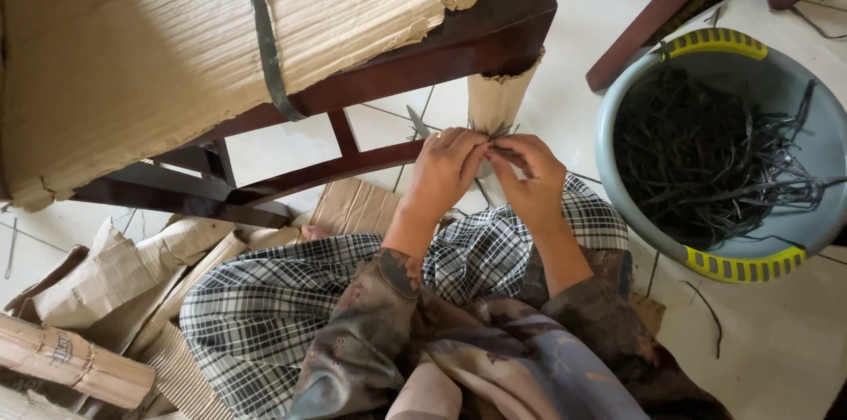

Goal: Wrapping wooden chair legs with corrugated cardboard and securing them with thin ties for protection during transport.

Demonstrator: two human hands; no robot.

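Both of your hands meet just below the cardboard-wrapped chair leg [499, 101], and each grip is pinched shut on something thin there. Your left hand [444, 171] has its fingers curled in toward the leg's lower end; your right hand [528, 175] presses against it, fingertips touching. Between them you hold what looks like a dark strap [501, 148], though only a sliver shows and your fingers hide most of it. A grey metal point [416, 122], perhaps a scissor blade, sticks out just left of the leg above your left hand; its handle is hidden, so I cannot tell which hand holds it.

The leg belongs to a dark wooden chair [494, 27], whose seat, up and left of the leg, is covered by torn brown cardboard [159, 41] bound with a dark band [263, 41]. The top and left of the seat are cut off by the frame. The chair's rungs [291, 180] run left from the leg.

To the right of the leg sits a grey tub [618, 173] with yellow handles, holding a tangle of dark strips [706, 160]; its right side is cut off. Below the leg, your checked cloth [282, 296] covers your lap, and your sleeves hide your forearms. Far down-left of the leg lie cardboard scraps [115, 274] and a tied cardboard roll [71, 365], partly out of frame. Another dark piece of furniture [670, 10] crosses the top right, mostly cut off.
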